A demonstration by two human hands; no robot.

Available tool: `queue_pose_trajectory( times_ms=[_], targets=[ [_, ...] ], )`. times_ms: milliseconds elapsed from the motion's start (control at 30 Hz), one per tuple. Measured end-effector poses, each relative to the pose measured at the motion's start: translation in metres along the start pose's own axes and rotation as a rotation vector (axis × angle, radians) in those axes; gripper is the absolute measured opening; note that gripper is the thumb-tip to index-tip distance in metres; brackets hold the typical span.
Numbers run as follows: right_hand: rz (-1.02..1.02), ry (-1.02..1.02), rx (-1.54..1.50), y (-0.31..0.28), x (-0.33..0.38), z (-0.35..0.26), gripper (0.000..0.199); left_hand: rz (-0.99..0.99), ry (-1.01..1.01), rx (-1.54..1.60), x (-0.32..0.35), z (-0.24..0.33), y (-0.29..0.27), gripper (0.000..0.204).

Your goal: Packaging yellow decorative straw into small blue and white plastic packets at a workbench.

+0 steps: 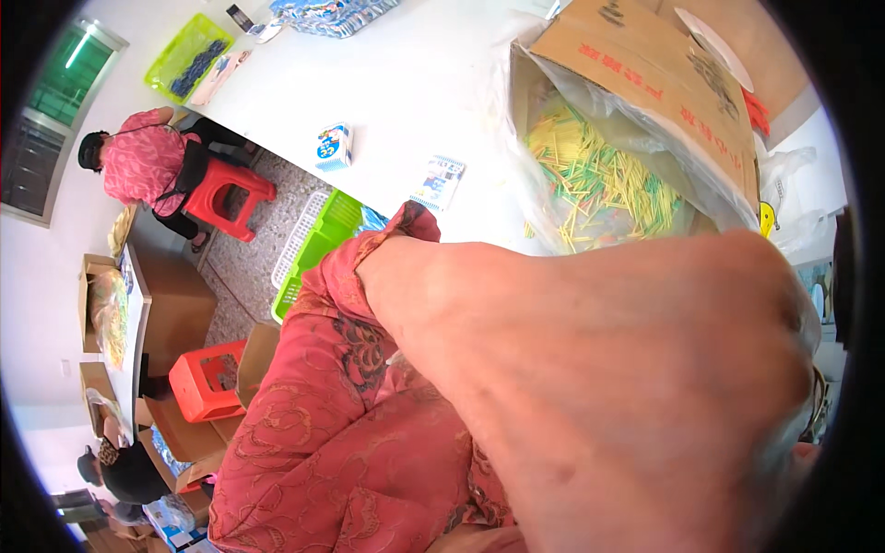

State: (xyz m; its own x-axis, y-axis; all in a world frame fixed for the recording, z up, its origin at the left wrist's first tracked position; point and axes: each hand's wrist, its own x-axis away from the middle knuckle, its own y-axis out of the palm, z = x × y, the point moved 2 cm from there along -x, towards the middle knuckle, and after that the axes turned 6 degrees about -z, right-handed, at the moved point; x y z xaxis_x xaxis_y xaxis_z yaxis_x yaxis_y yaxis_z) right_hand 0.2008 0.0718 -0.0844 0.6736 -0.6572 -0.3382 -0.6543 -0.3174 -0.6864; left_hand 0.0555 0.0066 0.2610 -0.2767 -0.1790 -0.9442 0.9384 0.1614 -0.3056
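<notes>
Very close to the camera, my left hand (645,369) stretches across the right half of the view, its wrist coming out of a red patterned sleeve (341,295). Its knuckles are bent and blurred, and the hand looks closed; the fingers and whatever they hold are hidden. Behind it stands an open carton (645,69) lined with clear plastic, full of thin yellow and green sticks (599,175). Two small blue-and-white packets lie on the white table: one near packet (438,182) beside the sleeve, one farther packet (334,146). My right hand cannot be made out.
Below the table edge sit a green basket (318,244) and a white basket (297,238). A person in pink (147,161) sits on a red stool (230,195) at the left. Another green basket (189,57) holds dark pieces. More cartons (180,304) stand lower left, near another red stool (207,380).
</notes>
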Motion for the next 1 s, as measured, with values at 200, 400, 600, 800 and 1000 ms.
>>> queue_pose_trajectory(
  times_ms=[200,400,600,800,1000],
  targets=[
    [0.037,0.007,-0.006,0.008,-0.007,0.005,0.013,-0.105,0.020,0.025,-0.001,-0.010,-0.004,0.014],
    [0.068,0.007,-0.054,0.032,-0.019,0.001,0.012,-0.238,0.008,0.031,0.001,-0.016,-0.017,0.013],
    [0.135,-0.013,-0.121,0.061,-0.049,-0.010,0.011,-0.411,0.008,0.028,-0.002,-0.018,0.007,0.012],
    [0.175,0.008,-0.136,0.062,-0.055,-0.010,0.009,-0.642,-0.168,-0.039,0.035,-0.027,0.040,0.014],
    [0.095,0.035,-0.010,0.026,-0.025,-0.009,0.009,-0.601,-0.621,-0.053,0.155,-0.065,0.006,0.020]
  ],
)
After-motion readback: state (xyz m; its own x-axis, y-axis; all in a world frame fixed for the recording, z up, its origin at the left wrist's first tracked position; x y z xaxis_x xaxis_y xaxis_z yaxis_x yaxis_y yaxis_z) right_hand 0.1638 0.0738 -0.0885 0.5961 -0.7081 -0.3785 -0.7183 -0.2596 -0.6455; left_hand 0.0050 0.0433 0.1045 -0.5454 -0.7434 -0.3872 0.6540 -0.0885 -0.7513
